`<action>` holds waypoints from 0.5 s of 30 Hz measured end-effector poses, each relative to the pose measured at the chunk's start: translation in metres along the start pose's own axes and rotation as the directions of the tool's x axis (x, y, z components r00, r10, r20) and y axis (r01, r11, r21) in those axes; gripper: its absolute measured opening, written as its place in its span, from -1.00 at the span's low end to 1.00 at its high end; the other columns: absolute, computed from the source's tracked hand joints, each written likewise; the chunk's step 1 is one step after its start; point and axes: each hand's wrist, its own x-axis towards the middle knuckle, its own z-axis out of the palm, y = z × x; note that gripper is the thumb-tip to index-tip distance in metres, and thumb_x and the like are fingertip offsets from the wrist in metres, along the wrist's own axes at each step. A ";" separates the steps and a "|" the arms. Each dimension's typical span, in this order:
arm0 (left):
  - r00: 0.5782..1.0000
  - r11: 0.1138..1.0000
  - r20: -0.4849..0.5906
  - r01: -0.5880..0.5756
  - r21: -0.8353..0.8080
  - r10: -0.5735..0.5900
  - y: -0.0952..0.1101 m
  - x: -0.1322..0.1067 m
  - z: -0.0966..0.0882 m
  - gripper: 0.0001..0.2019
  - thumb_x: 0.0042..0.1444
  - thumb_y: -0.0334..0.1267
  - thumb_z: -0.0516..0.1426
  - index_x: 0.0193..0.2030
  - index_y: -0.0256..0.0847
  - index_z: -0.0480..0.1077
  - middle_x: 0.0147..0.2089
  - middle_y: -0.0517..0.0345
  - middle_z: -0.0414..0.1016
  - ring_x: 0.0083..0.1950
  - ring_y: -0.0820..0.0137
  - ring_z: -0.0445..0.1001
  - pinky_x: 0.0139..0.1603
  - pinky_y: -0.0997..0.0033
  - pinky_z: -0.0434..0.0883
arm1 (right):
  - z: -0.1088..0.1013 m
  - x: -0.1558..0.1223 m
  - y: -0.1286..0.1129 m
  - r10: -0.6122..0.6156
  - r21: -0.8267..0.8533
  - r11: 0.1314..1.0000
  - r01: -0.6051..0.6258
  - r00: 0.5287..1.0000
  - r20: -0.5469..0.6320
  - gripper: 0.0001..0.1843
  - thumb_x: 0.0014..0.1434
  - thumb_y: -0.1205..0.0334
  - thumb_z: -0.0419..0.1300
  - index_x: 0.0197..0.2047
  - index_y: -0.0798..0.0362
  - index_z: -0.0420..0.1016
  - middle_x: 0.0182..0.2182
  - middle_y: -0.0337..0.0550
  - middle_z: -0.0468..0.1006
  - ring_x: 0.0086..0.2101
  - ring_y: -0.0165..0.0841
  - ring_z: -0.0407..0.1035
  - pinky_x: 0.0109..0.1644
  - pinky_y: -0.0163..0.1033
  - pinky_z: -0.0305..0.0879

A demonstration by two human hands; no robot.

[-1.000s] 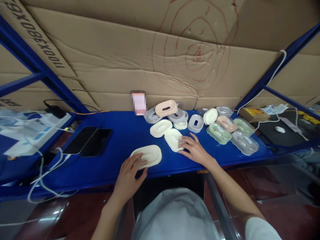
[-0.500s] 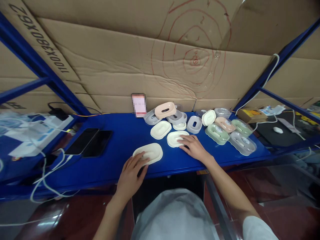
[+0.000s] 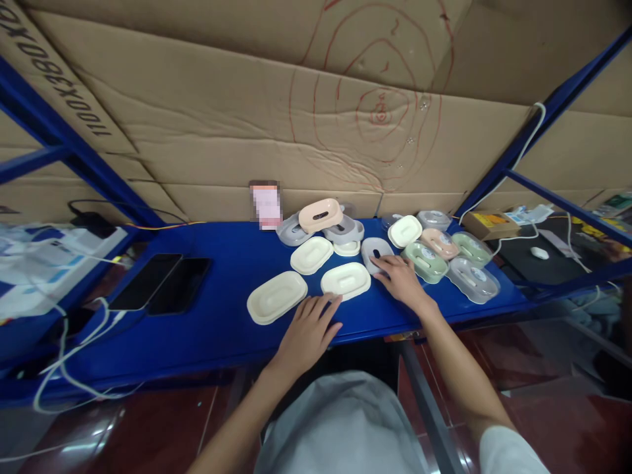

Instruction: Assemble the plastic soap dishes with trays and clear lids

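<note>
My right hand (image 3: 402, 280) reaches to a grey oval soap dish (image 3: 371, 248) with a slot in its middle; its fingers are stretched out and touch the dish's near edge without wrapping round it. My left hand (image 3: 310, 329) is open, palm down, with its fingertips at the near edge of a cream oval tray (image 3: 348, 279). Left of that hand lies a second cream tray (image 3: 277, 296). Behind them rests another cream tray (image 3: 312, 254). A peach slotted dish (image 3: 320, 214) lies on top of grey dishes (image 3: 349, 230) at the back.
Packed green (image 3: 425, 262), peach (image 3: 441, 243) and grey dishes (image 3: 473, 280) sit at the right, beside a cream tray (image 3: 405, 230). Two dark phones (image 3: 178, 286) and white cables lie at the left. A lit phone (image 3: 266, 205) leans on the cardboard wall (image 3: 207, 131).
My left hand has moved right, from the left cream tray to the middle one. My right hand has left the middle cream tray and moved right to the grey slotted dish. The view has shifted slightly.
</note>
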 end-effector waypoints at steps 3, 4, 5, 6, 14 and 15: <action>0.995 0.998 -0.084 0.048 -0.043 -0.051 -0.004 -0.005 0.002 -0.74 0.47 -0.17 0.10 0.21 -0.09 0.46 0.20 -0.06 0.51 0.24 0.08 0.50 0.32 -0.04 0.46 | -0.011 -0.033 -0.003 -0.118 0.143 0.983 0.115 0.993 0.015 -0.57 0.52 0.21 0.10 0.38 -0.12 0.47 0.24 -0.01 0.56 0.25 -0.09 0.41 0.34 0.17 0.31; 0.992 0.997 -0.108 0.062 -0.051 -0.067 -0.005 -0.007 0.003 -0.79 0.46 -0.18 0.11 0.13 -0.12 0.48 0.17 -0.07 0.50 0.22 0.08 0.51 0.29 -0.03 0.48 | -0.013 -0.040 -0.005 -0.178 0.230 0.958 0.171 0.984 0.010 -0.59 0.53 0.22 0.08 0.36 -0.11 0.47 0.25 -0.03 0.56 0.28 -0.13 0.39 0.37 0.14 0.31; 0.989 0.996 -0.125 0.072 -0.056 -0.078 -0.007 -0.008 0.003 -0.81 0.45 -0.19 0.13 0.09 -0.14 0.47 0.16 -0.09 0.48 0.22 0.08 0.51 0.28 -0.02 0.50 | -0.014 -0.044 -0.008 -0.234 0.324 0.919 0.223 0.972 -0.005 -0.61 0.54 0.25 0.05 0.33 -0.10 0.49 0.24 -0.05 0.57 0.31 -0.16 0.37 0.40 0.13 0.30; 0.987 0.995 -0.138 0.080 -0.058 -0.087 -0.008 -0.009 0.004 -0.82 0.45 -0.20 0.14 0.09 -0.16 0.45 0.19 -0.13 0.45 0.24 0.07 0.50 0.28 -0.03 0.50 | -0.013 -0.046 -0.012 -0.276 0.407 0.875 0.263 0.961 -0.027 -0.62 0.55 0.27 0.01 0.30 -0.09 0.50 0.23 -0.05 0.58 0.33 -0.18 0.35 0.43 0.13 0.29; 0.970 0.998 -0.235 0.045 -0.042 -0.054 -0.015 -0.008 0.014 -0.49 0.44 -0.28 0.14 0.48 0.00 0.25 0.61 -0.10 0.10 0.64 -0.03 0.05 0.50 -0.15 0.33 | 0.022 -0.041 -0.067 -0.405 0.295 0.861 0.414 0.909 -0.095 -0.55 0.46 0.09 0.25 0.35 -0.03 0.47 0.20 0.07 0.55 0.31 -0.05 0.35 0.48 0.28 0.21; 0.971 0.999 -0.233 0.040 -0.036 -0.047 -0.016 -0.008 0.015 -0.51 0.43 -0.28 0.14 0.46 0.01 0.29 0.62 -0.07 0.09 0.65 -0.04 0.03 0.52 -0.16 0.31 | 0.026 -0.042 -0.071 -0.405 0.244 0.872 0.424 0.905 -0.127 -0.59 0.48 0.13 0.21 0.32 -0.01 0.49 0.16 0.09 0.57 0.27 -0.06 0.39 0.46 0.28 0.25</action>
